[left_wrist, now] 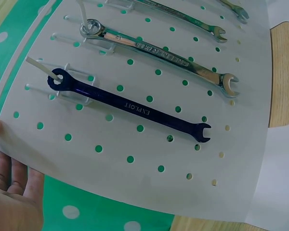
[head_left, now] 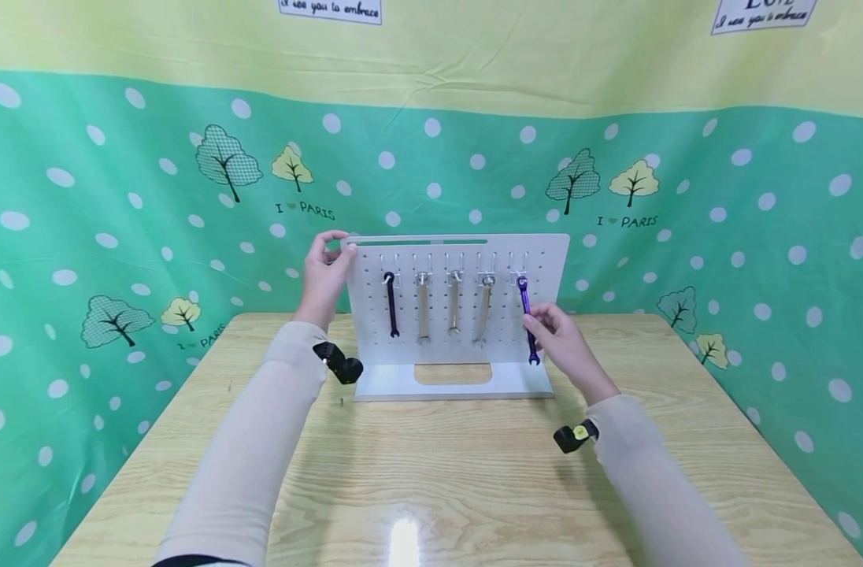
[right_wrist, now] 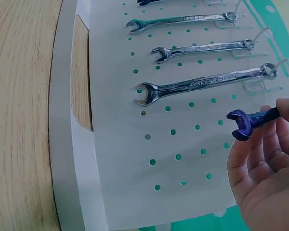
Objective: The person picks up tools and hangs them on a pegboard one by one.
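A white pegboard stands upright on the table, with several wrenches on its hooks. My left hand grips the board's upper left corner, thumb in front and fingers behind. Between the thumb and fingers of my right hand is a purple combination wrench; its ring end is at the rightmost hook, and its open end points down. In the left wrist view a dark blue wrench hangs at the board's left. Silver wrenches hang between the two coloured ones.
The board's white base rests on a wood-grain table. A green and yellow curtain with dots and trees surrounds the table at the back and sides. Hooks stick out from the board's face.
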`<action>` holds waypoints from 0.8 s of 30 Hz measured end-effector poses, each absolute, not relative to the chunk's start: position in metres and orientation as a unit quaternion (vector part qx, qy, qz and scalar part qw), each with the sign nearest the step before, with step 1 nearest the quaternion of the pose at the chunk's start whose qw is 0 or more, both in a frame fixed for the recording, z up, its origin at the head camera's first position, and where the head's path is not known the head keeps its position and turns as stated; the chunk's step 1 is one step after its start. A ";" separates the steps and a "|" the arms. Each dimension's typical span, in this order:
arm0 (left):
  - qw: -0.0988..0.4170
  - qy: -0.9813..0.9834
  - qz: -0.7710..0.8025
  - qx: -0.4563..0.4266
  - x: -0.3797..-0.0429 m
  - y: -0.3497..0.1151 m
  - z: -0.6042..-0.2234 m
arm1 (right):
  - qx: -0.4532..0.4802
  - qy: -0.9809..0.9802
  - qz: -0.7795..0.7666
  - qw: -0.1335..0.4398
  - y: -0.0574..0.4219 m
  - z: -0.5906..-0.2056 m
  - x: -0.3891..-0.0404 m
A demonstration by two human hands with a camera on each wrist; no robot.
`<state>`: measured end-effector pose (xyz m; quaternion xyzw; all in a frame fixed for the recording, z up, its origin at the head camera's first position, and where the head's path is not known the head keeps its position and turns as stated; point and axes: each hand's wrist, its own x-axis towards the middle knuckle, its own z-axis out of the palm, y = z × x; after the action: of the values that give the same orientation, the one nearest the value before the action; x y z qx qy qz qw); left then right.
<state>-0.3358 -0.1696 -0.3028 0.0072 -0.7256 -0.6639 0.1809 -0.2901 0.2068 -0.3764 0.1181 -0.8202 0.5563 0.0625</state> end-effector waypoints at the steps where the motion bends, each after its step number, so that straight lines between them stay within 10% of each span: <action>1: 0.181 -0.726 -0.664 0.008 -0.336 -0.170 -0.303 | 0.118 -0.820 0.557 0.062 0.206 -0.377 -0.291; 24: 0.183 -0.723 -0.666 0.011 -0.337 -0.170 -0.303 | 0.070 -0.814 0.574 0.048 0.196 -0.378 -0.305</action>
<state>-0.3371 -0.1698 -0.3030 0.0110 -0.7227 -0.6664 0.1830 -0.3047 0.1957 -0.3780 0.0702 -0.8145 0.5739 0.0481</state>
